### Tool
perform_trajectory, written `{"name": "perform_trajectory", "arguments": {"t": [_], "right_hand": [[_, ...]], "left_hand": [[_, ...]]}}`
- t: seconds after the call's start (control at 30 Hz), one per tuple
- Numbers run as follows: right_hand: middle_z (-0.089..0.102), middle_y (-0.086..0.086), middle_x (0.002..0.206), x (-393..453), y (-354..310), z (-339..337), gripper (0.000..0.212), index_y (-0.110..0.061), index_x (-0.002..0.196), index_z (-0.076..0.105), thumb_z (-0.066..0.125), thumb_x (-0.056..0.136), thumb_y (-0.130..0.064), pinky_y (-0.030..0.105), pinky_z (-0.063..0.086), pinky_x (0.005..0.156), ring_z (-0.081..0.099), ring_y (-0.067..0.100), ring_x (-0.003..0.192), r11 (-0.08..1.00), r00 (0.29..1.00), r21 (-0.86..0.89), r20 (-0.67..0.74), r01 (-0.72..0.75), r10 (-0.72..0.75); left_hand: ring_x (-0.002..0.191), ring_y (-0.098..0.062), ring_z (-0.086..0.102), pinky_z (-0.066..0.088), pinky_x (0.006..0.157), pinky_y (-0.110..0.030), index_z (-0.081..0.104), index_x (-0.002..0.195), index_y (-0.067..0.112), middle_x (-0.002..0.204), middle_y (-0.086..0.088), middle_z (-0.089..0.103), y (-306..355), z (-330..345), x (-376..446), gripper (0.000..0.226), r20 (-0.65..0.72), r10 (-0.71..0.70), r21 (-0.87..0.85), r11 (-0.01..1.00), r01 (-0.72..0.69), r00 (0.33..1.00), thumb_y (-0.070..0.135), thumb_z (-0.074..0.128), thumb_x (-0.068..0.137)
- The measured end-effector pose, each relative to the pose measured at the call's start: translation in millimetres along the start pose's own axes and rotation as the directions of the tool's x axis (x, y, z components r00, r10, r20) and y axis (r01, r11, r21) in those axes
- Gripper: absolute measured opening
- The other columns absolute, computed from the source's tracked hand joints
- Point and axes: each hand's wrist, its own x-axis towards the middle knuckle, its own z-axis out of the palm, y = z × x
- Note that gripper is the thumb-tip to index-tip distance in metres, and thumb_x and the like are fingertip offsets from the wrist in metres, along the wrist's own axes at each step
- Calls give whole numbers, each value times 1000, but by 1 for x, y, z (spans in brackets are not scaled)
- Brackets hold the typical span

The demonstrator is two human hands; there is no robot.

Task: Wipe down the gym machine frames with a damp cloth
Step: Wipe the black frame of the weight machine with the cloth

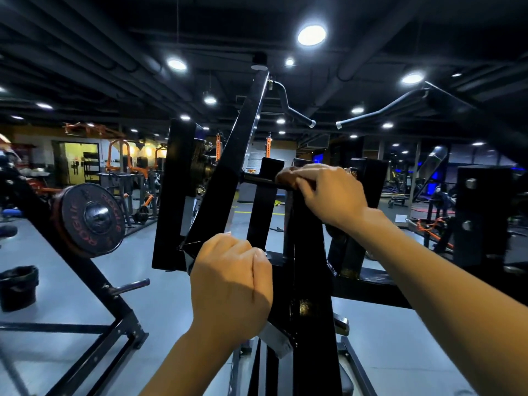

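Clearly "ROGUE" on black weight plate (pixel 90 220).

There was a single wide-angle view, worn on the person's head, and it looked forward and slightly down across both forearms. It sat close to the black machine frame (pixel 308 281), which filled the centre from the bottom edge up. The lens bent the edges strongly — ceiling lights (pixel 311 35) curved overhead, and the grey floor (pixel 160 304) spread out below. With one view only, no part of the scene was shared.
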Motion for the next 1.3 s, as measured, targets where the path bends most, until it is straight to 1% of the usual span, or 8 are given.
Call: {"name": "perform_trajectory", "arguments": {"t": [0.13,0.23,0.37,0.47,0.7,0.9,1.17,1.3], "right_hand": [[73,-8,120,-4,23,-4,28,-38,126,72,52,106,-41,31,43,70,69,23,103,993,993,-51,-58,-110,107],[75,-1,115,27,29,5,28,-37,125,73,53,105,-40,37,49,76,69,32,106,976,975,15,-33,-219,219],[69,-10,131,34,16,9,29,-37,127,71,53,104,-39,39,53,90,65,23,118,990,991,48,-24,-131,132],[67,-16,135,6,9,5,29,-38,128,71,54,105,-39,32,49,81,66,17,116,1000,999,-22,-52,-11,10],[68,-12,131,50,18,15,29,-37,124,73,52,104,-38,35,50,85,65,23,117,989,988,39,-52,-146,148],[64,-21,137,16,20,4,30,-43,131,69,53,105,-43,33,50,88,62,11,122,996,997,25,5,81,-81],[66,-20,133,67,24,16,28,-46,126,70,50,105,-43,44,54,94,62,18,122,999,999,40,49,-6,4],[62,-24,138,0,16,1,31,-42,133,67,52,106,-43,36,53,100,59,6,127,983,984,74,39,170,-173]], "left_hand": [[55,-21,40,41,69,-37,49,53,11,54,2,41,-1,1,-1,48,-14,-3,7,1000,3,1000,14,35,99],[55,-20,40,43,71,-37,50,54,12,54,3,43,-2,0,0,47,4,11,5,1000,-11,1000,15,34,98],[57,-16,39,43,76,-36,51,56,14,56,5,43,-1,1,-1,45,25,-2,17,1000,1,1000,16,35,98],[58,-18,42,42,78,-33,51,56,14,56,5,44,-2,1,-1,45,21,-7,14,1000,7,1000,17,35,97],[58,-16,42,42,78,-33,53,57,14,57,6,46,-3,1,0,43,31,-13,-10,1000,13,999,18,36,96],[59,-15,38,40,78,-33,51,58,15,59,8,42,-2,0,0,41,40,-9,6,1000,9,999,19,36,96],[59,-16,43,41,78,-33,53,58,16,59,6,46,-5,1,0,44,75,-10,13,1000,10,997,21,32,96],[60,-16,46,44,83,-35,55,59,15,60,6,49,-4,2,-3,44,29,-9,-5,1000,9,1000,20,33,97]]}}
